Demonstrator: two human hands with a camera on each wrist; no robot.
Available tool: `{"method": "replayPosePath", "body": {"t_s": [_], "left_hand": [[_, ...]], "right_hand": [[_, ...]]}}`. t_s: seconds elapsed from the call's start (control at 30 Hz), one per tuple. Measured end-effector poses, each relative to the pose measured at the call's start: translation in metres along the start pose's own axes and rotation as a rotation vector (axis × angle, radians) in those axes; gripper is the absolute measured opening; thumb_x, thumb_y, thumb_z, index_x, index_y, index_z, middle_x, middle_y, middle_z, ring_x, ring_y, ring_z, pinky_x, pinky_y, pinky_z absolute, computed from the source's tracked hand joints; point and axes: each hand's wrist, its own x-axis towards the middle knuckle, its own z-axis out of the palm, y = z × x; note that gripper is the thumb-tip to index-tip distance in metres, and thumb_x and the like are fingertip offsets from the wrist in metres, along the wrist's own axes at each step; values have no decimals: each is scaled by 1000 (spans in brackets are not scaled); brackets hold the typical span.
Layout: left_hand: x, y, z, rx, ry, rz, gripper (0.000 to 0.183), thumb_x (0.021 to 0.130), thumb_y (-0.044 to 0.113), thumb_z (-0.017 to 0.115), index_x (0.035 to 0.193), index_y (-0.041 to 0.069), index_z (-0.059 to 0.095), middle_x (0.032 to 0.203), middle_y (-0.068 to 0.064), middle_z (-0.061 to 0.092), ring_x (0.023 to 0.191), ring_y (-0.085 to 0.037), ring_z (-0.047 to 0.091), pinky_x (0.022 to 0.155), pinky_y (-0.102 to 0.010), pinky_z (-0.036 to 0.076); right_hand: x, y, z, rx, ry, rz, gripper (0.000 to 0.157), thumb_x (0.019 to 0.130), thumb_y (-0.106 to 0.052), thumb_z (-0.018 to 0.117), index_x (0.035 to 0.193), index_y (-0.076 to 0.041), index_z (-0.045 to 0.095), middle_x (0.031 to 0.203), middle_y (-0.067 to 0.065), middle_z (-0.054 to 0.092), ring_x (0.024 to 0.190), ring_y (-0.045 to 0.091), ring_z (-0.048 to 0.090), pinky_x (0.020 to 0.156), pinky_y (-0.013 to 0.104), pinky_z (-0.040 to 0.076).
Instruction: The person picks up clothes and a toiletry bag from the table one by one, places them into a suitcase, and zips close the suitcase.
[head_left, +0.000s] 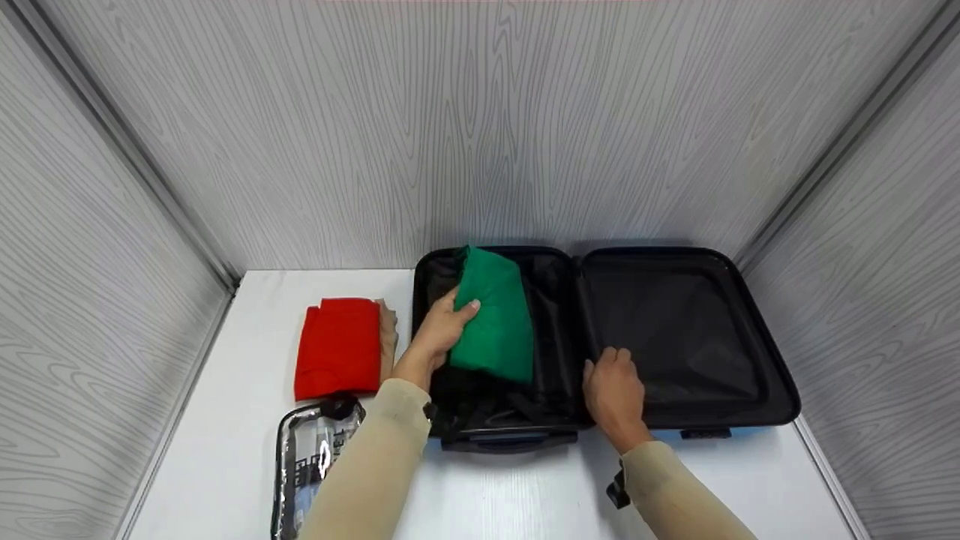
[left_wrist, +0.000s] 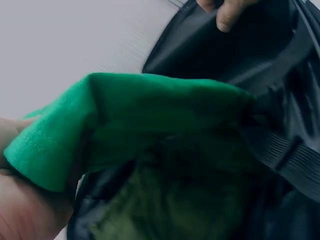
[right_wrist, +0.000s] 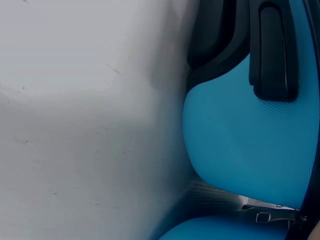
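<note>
Presently, a folded green cloth (head_left: 495, 322) is held in the left hand (head_left: 442, 326), its near edge pinched between the thumb, which is laid over the top, and fingers that are partly hidden beneath. The cloth is held over the left half of an opened suitcase (head_left: 555, 322), tilted, with its outer edge bent up in the hand, as is shown by the left wrist view. Below it, a dark ribbed strap (left_wrist: 290, 162) is seen at the lining. The right hand (head_left: 616, 386) is placed at the inner edge of the suitcase's right half, near the hinge side; whether that edge is grasped or only touched cannot be told. To the left of the suitcase, a folded red cloth (head_left: 337, 349) is laid partly over a beige cloth (head_left: 388, 341), and nearer the person a clear pouch (head_left: 307, 450) with black trim is partly covered by the left sleeve (head_left: 375, 465). All these are supported by a white table (head_left: 487, 495). In the right wrist view, a blue shell (right_wrist: 240, 135) fitted with a black handle (right_wrist: 273, 55) is shown.
</note>
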Motion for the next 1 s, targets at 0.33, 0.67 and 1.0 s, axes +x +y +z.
{"method": "replayPosePath", "body": {"t_s": [0.33, 0.67, 1.0], "left_hand": [[2, -27, -18, -17, 128, -225, 64, 112, 24, 52, 170, 17, 24, 165, -12, 41, 143, -31, 46, 114, -46, 42], [-6, -31, -4, 688, 223, -209, 84, 102, 4, 50, 166, -7, -3, 156, -37, 41, 135, -45, 53, 113, -50, 45], [-27, -35, 19, 1170, 260, 87, 62, 100, 0, 67, 157, -7, 42, 163, -40, 28, 151, -57, 31, 119, -59, 39]], "right_hand": [[2, 0, 1, 12, -25, 30, 31, 104, -21, 67, 101, 9, 61, 90, 23, 56, 71, 39, 63, 57, 53, 58], [2, 2, 2, 18, -26, 22, 30, 104, -21, 67, 100, 9, 60, 90, 23, 56, 70, 39, 62, 56, 54, 57], [3, 2, 3, -2, 45, -4, 30, 100, -17, 72, 95, 9, 60, 85, 23, 55, 65, 38, 61, 54, 51, 58]]}}
